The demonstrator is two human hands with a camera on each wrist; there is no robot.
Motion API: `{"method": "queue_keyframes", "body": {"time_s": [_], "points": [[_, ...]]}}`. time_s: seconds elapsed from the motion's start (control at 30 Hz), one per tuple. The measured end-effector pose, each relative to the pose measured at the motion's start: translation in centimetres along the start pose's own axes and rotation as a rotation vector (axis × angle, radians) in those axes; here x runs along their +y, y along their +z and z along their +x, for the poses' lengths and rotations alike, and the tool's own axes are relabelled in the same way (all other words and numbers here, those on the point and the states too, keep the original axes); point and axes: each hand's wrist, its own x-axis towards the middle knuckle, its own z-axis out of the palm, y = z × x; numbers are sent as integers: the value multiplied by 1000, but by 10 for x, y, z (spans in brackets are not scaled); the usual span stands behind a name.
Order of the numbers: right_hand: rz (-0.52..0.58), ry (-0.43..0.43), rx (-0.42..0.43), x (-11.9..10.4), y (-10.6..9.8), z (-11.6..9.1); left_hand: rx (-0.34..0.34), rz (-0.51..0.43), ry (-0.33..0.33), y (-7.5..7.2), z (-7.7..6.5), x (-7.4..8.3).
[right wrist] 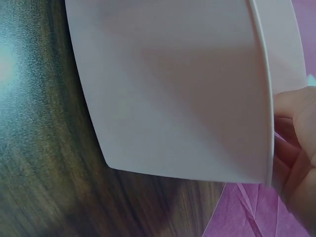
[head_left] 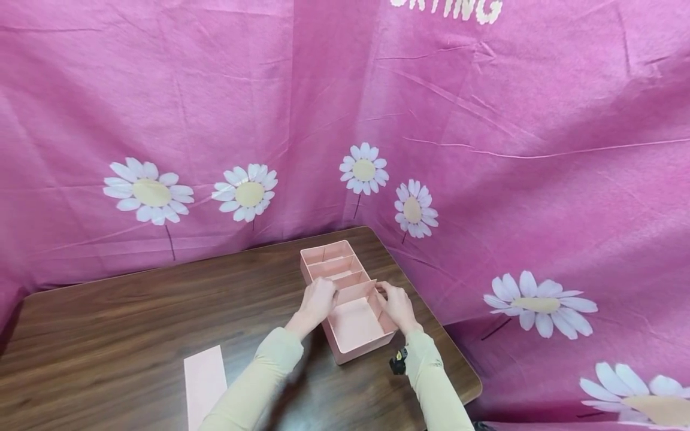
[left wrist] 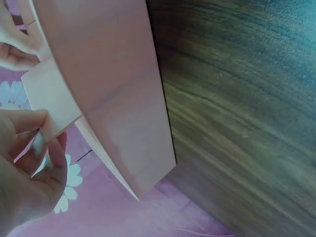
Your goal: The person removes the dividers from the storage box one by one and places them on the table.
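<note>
On the table stands a pink organizer box (head_left: 358, 350) with several compartments at its far end and a wide open one at the near end. A thin pink divider (head_left: 357, 291) stands crosswise in it, its upper part raised above the rim. My left hand (head_left: 319, 299) pinches the divider's left end; in the left wrist view the left hand (left wrist: 32, 168) holds the divider (left wrist: 54, 101) by a corner. Across the box, my right hand (head_left: 398, 306) grips its right end. The right wrist view shows the right hand (right wrist: 296, 148) partly hidden behind the box wall (right wrist: 173, 98).
A flat pink panel (head_left: 205, 386) lies on the brown wooden table (head_left: 118, 323), left of my left sleeve. Pink curtains (head_left: 323, 90) with daisies hang along the table's back and right edges. A small black device (head_left: 398, 362) sits at my right cuff.
</note>
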Motion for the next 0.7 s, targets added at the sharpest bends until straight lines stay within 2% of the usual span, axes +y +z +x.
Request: {"method": "queue_keyframes", "body": {"time_s": [0.13,0.33,0.43,0.57,0.7], "points": [[41,38,-13,2,-1,-3,-3,-38,-24,-6,3,2],[46,59,-20,1,-2,-5,99,-31,4,-17,7,2],[45,67,-29,0,-3,-6,126,-19,16,-23,7,2],[32,59,-33,-1,-4,-7,123,-38,-3,-33,8,2],[33,52,-27,-1,-6,-8,105,-101,-60,-47,8,1]]}}
